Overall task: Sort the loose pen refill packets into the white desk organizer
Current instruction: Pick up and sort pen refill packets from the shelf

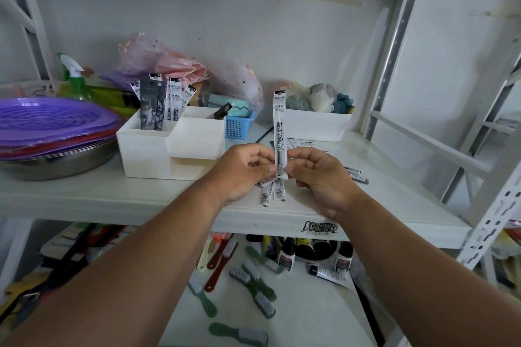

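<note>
Refill packet [279, 132] stands upright, pinched at its lower end by the left hand [244, 169] and the right hand [318, 175]. Next it should go to the white desk organizer [169, 149] at ten o'clock, into the slot with the other packets [166, 104]; more loose packets [353, 175] wait on the shelf [112, 194].

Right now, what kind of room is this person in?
Probably a storeroom or a small shop's stock shelves. The metal rack holds mixed goods: stacked purple basins, pen refill packets beside a white organizer, and many brushes on the shelf below.
</note>
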